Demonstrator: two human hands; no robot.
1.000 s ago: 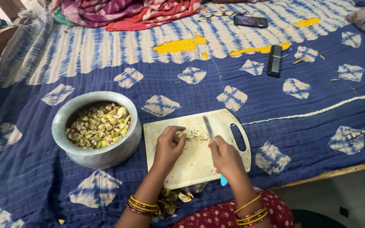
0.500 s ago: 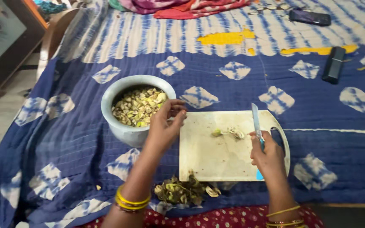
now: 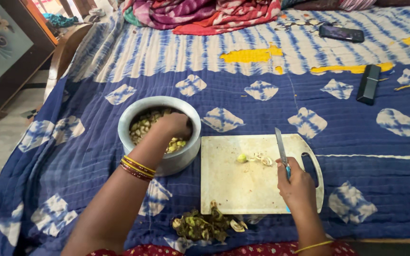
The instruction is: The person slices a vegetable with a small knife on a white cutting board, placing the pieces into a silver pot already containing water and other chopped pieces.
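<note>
My left hand (image 3: 172, 125) reaches down into a grey metal pot (image 3: 186, 159) of chopped yellow-green vegetable pieces; its fingers are hidden among the pieces. My right hand (image 3: 296, 184) rests on the right side of a white cutting board (image 3: 236, 182) and grips a knife (image 3: 280, 148) with a blue handle, blade pointing away from me. A few cut pieces (image 3: 253, 158) lie on the board left of the blade. Both wrists wear bangles.
A heap of peelings (image 3: 200, 225) lies on the blue patterned bedspread (image 3: 72, 156) below the board. A black remote (image 3: 368, 84) and a phone (image 3: 341, 33) lie far right. Crumpled pink-red cloth (image 3: 205, 12) sits at the far edge. The bed's left edge drops to the floor.
My left hand left the cutting board, went left over the pot and is now down inside it. My right hand lifted the knife off the pieces and holds it still. The view has shifted left.
</note>
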